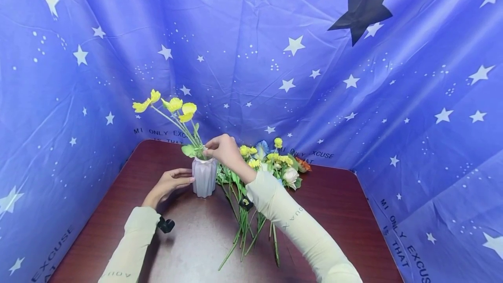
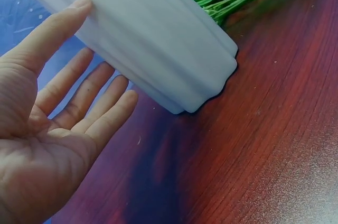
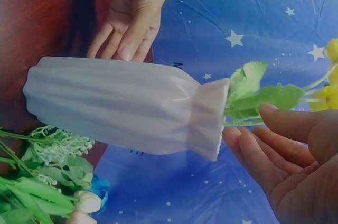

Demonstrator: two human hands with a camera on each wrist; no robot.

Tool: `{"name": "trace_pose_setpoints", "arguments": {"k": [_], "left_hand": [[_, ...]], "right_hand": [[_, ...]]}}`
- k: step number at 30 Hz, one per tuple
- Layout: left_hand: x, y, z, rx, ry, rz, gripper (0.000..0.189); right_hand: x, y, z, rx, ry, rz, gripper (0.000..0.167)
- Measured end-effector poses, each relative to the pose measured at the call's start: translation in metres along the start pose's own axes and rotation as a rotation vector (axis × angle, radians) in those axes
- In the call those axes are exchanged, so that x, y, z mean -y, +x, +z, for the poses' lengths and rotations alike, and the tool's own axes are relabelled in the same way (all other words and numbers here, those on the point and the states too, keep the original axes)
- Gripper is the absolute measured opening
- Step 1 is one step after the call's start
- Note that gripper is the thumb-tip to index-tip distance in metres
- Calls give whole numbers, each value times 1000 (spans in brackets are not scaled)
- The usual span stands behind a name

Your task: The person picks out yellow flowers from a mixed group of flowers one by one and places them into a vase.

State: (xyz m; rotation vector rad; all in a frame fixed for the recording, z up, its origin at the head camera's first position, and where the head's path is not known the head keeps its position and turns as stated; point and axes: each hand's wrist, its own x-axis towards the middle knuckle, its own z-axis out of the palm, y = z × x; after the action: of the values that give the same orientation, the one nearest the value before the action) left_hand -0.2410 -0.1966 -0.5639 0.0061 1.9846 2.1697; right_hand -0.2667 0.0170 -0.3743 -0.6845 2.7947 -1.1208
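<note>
A pale, ribbed vase (image 1: 204,177) stands upright on the table, holding several yellow flowers (image 1: 173,105) with green leaves (image 3: 264,100). At its mouth, my right hand (image 1: 225,151) has thumb and fingers about the stems and leaves; the right wrist view (image 3: 301,155) shows the thumb against a leaf and fingertips by the rim. My left hand (image 1: 173,182) is beside the vase's left side, fingers extended. In the left wrist view, its thumb tip touches or nearly touches the vase wall (image 2: 153,39), and the other fingertips lie close to it.
On the dark red table (image 1: 326,226), a loose bundle of flowers (image 1: 271,160) lies right of the vase, with long green stems (image 1: 243,230) pointing toward me. Behind and along both sides hangs a blue curtain (image 1: 243,56) printed with stars.
</note>
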Motion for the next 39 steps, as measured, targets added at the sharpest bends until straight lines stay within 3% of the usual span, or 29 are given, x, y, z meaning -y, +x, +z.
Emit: {"name": "trace_pose_setpoints", "arguments": {"k": [10,21,28,39], "left_hand": [[-3,-1,2,20,-49,-19,59],[2,1,2,21,-37,-1,60],[4,1,4,13,-50,9,60],[4,1,8,-11,-30,6,61]], "right_hand": [[-15,-3,-29,-21,-13,1,19],[-51,-17,-62,-41,-34,105,21],[-84,-31,-70,-40,-41,169,17],[-126,-54,-72,-56,-81,345,12]]}}
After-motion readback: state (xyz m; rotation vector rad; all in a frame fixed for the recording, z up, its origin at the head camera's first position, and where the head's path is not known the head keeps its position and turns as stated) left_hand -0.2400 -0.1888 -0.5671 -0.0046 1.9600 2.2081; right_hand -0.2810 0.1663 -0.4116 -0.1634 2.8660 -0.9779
